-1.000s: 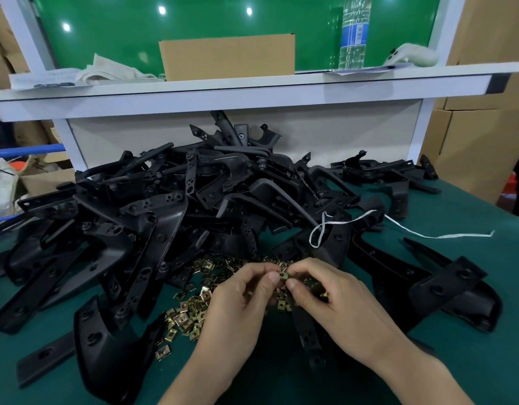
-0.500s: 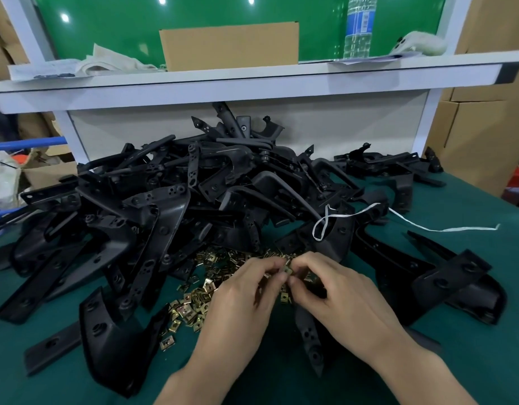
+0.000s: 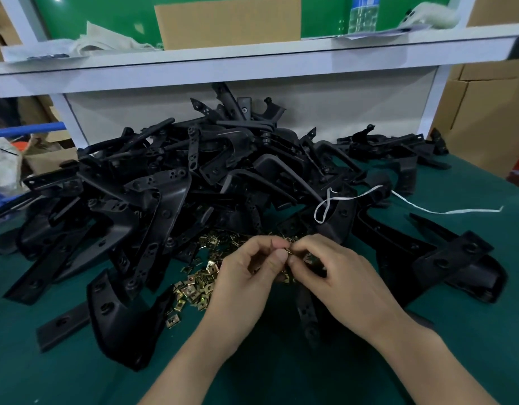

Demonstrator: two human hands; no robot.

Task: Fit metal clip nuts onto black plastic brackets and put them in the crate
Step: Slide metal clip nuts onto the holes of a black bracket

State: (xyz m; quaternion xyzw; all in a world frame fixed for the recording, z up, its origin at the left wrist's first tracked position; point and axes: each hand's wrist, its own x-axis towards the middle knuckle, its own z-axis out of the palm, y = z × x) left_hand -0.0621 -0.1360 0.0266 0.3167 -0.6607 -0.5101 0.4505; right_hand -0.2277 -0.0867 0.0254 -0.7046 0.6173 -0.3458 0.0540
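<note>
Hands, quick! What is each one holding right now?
Left hand: fingers curled, pinching a small metal clip nut.
Right hand: pinching the same clip nut from the other side.

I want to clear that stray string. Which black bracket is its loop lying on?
The curved bracket just beyond the right hand: the loop of the white string lies on it, not on the others.

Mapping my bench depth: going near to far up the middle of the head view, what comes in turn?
Left hand and right hand pinching a clip nut → heap of black brackets → white shelf → cardboard box → green board
</note>
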